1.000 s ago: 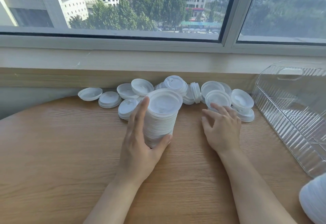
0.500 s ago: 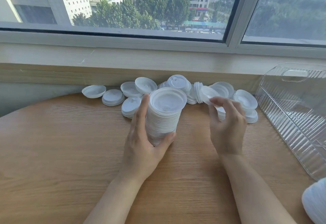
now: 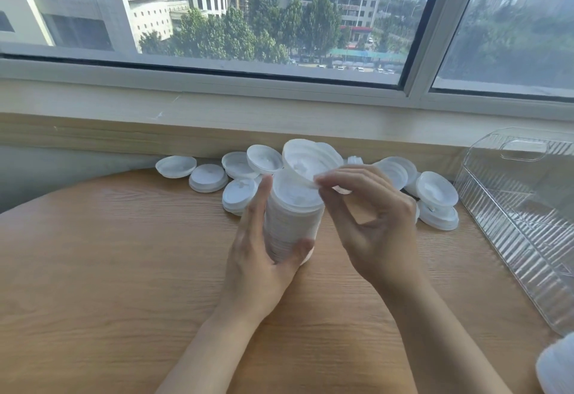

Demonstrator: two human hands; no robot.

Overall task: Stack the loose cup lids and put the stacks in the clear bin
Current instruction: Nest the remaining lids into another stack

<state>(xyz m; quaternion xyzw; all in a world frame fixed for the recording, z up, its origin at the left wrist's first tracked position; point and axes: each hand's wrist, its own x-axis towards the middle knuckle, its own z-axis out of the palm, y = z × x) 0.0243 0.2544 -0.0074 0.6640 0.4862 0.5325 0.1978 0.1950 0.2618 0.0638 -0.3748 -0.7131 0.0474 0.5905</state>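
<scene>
A tall stack of white cup lids (image 3: 290, 222) stands on the wooden table (image 3: 124, 269). My left hand (image 3: 261, 257) holds it from the left, fingers along its side and thumb at its base. My right hand (image 3: 372, 226) pinches a single white lid (image 3: 302, 157), tilted just above the top of the stack. Several loose lids (image 3: 208, 177) lie scattered along the wall behind, left and right of the stack. The clear bin (image 3: 521, 216) stands at the right, apart from both hands.
The window ledge and wall (image 3: 217, 126) run close behind the lids. A white rounded object (image 3: 559, 365) shows at the bottom right corner. The table's curved edge runs at the far left.
My right hand picked a lid from the right pile and carried it left and up to above the stack. My left hand stayed on the stack.
</scene>
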